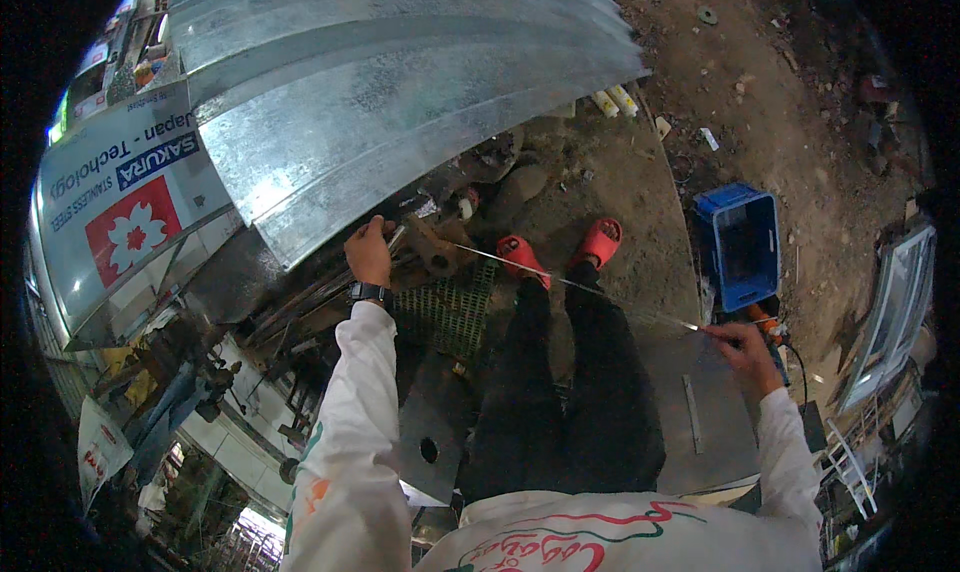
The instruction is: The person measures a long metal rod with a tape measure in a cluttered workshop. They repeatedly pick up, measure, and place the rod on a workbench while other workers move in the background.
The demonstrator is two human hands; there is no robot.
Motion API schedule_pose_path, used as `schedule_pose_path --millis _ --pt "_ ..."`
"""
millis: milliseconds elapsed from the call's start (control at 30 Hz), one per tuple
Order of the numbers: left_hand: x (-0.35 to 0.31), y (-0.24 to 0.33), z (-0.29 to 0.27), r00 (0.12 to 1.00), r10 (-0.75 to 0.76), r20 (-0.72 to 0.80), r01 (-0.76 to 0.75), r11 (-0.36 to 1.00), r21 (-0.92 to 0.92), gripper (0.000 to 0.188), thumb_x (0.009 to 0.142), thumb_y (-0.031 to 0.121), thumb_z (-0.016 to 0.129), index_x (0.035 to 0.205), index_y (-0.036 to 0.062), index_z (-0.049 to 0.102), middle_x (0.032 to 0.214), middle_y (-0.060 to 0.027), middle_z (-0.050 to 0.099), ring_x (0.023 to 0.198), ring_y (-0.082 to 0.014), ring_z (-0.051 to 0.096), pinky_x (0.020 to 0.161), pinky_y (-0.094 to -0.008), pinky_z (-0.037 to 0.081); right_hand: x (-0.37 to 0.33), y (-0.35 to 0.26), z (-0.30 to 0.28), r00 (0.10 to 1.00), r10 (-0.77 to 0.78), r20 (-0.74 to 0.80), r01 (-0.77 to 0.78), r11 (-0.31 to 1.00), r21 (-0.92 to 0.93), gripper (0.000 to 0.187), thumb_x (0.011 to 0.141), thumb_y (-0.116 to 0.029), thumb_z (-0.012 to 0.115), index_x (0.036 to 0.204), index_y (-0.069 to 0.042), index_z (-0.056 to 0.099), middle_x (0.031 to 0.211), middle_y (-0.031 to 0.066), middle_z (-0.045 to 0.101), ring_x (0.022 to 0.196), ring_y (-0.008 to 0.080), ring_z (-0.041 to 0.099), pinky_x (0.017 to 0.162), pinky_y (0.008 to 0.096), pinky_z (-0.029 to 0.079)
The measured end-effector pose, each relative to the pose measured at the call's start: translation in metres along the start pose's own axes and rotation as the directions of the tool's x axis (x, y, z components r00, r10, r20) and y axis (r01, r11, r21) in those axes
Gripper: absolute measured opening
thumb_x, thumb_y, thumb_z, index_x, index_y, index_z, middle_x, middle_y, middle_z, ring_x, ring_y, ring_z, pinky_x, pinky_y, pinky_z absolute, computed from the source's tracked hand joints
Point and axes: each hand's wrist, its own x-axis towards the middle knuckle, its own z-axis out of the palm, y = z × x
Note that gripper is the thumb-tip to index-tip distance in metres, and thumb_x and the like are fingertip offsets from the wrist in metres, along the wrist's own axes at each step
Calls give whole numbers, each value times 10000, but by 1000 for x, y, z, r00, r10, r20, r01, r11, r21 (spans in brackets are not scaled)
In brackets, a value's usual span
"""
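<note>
A long thin pale strip or rod (590, 289), its exact kind unclear, stretches across in front of my legs. My right hand (745, 352) is closed in a pinch at its right end. My left hand (370, 253) is raised at the left, fingertips pressed together; I cannot make out what is in them, or whether the strip reaches them. Just beyond that hand is the near corner of a large ribbed sheet of shiny metal (400, 82). Below my right hand, a short flat metal bar (692, 415) lies on a grey flat sheet (725, 412).
A blue plastic crate (745, 297) stands at the right on bare dirt. A printed panel with a red square (75, 197) is at the left. A green plastic grate (445, 317) lies beside my legs. A window frame (885, 317) leans at the far right.
</note>
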Motion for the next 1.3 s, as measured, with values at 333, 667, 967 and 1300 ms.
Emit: schedule_pose_path --millis 333,667,967,1300 --pt "16 -25 6 997 3 74 6 992 -128 346 868 324 626 871 6 764 833 -124 742 799 -249 684 787 -353 488 190 22 -117 991 -78 -106 49 966 -253 303 852 33 618 1142 -27 683 1137 92 702 1011 183 654 910 334 510" --pt "9 -15 4 993 -56 99 78 969 -234 331 876 310 648 877 -2 757 866 -111 742 833 -209 666 796 -342 475 282 -50 -174 929 179 323 -72 946 -317 248 845 -37 655 1087 -12 701 955 112 725 852 197 667 786 368 527" --pt "12 -15 -6 908 -126 399 297 866 -403 401 943 368 592 1068 6 711 1021 -97 715 909 -201 658 894 -325 467 240 -7 -144 953 43 300 7 986 -164 140 820 -44 674 954 -7 692 826 82 691 807 178 649 794 355 513" --pt "-6 14 6 934 141 329 -21 939 -343 282 930 237 643 1017 -21 717 985 -69 712 925 -145 634 857 -275 461 262 2 -123 982 -129 137 157 964 -216 203 866 -53 646 1060 -18 694 968 88 715 894 198 659 816 353 527"
